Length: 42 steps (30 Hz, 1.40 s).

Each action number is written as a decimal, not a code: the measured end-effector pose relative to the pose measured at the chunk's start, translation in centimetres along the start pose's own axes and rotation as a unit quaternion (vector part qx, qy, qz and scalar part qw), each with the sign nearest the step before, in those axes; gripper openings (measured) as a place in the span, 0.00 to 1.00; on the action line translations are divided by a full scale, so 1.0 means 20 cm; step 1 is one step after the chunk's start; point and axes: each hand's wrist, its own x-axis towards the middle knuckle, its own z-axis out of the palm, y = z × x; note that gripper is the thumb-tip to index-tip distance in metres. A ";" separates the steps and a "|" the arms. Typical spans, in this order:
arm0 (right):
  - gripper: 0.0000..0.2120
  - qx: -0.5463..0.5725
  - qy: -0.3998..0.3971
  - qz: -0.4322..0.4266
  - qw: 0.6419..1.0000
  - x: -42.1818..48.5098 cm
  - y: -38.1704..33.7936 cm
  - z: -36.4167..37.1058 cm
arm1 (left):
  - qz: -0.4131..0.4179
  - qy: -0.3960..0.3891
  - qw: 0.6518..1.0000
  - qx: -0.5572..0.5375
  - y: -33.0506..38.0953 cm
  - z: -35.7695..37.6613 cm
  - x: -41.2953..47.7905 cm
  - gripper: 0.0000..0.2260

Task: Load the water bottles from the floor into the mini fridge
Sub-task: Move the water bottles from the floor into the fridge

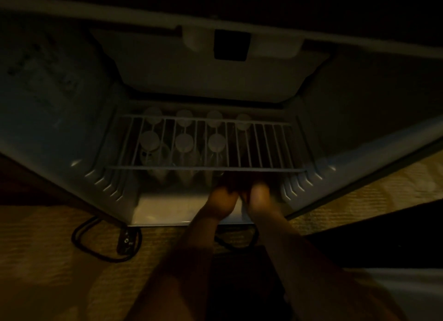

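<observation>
A: Nearest the person: two bare forearms reach forward over the tan ribbed carpet [48, 260]. A coiled black power cord [100, 244] lies on the carpet just beside the fridge's front left corner.

B: Hands?

A: The left hand [221, 200] and right hand [260, 196] are side by side, nearly touching, at the front edge of the fridge floor, right of centre. The fingers go into shadow under the wire shelf. Blurred and dark; I cannot tell whether either hand is clenched, loose or grasping a bottle.

B: The fridge itself?

A: The white-lined mini fridge [167, 210] stands open, with its door [383, 157] swung out to the right. A white wire rack shelf [206, 143] spans the cavity, with ribbed side rails at both walls.

B: Bottles?

A: The clear plastic water bottles with pale round caps [184, 143] stand upright on the fridge floor beneath the shelf. Seen through the wires: three caps in the nearer row, four in the row against the back wall. They fill the left and centre; the right part under the shelf looks dark.

B: Farther up?

A: A pale freezer compartment flap [215, 76] with a dark square recess [231, 44] above it.
</observation>
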 end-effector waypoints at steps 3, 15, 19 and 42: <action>0.19 -0.031 0.034 0.010 0.999 0.01 0.07 -0.01 | -0.013 0.018 1.000 -0.007 -0.04 -0.01 -0.02 0.18; 0.11 -0.115 -0.045 0.031 0.992 -0.33 0.05 -0.06 | -0.018 0.002 0.998 0.067 -0.01 -0.15 -0.37 0.17; 0.11 -0.211 -0.116 -0.015 0.970 -0.54 -0.09 -0.10 | -0.015 -0.018 0.993 0.116 0.11 -0.24 -0.53 0.16; 0.15 -0.629 -0.321 -0.413 0.576 -2.07 -0.74 0.36 | 0.014 0.107 0.908 0.406 0.42 -1.16 -2.32 0.19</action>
